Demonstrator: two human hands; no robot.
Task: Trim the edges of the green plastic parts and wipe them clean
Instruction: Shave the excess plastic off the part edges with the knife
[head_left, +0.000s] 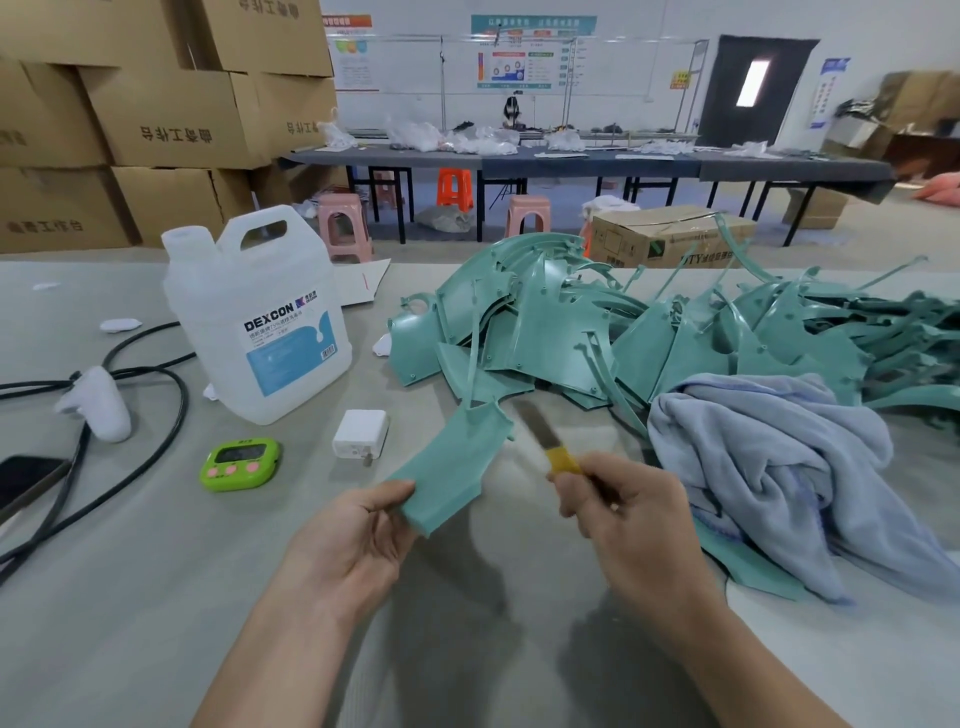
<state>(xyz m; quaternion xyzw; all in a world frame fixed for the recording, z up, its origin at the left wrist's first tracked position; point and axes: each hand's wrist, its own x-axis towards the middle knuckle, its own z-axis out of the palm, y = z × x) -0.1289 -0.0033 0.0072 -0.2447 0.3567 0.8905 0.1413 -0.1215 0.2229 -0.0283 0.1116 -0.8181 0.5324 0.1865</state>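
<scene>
My left hand (347, 545) pinches the near end of a curved green plastic part (457, 457), held above the table. A thin sprue strip rises from the part's far end. My right hand (631, 519) grips a utility knife (550, 447) with a yellow slider. Its bare blade points up and away, just right of the part's far edge. A large heap of green plastic parts (597, 332) lies behind. A crumpled light blue cloth (779, 467) sits at the right, next to my right hand.
A white DEXCON jug (260, 322) stands at the left, with a green timer (240, 463) and a white charger (360, 434) before it. Black cables (156, 415), a white controller (98, 405) and a phone (26, 483) lie far left. Cardboard boxes and stools stand behind.
</scene>
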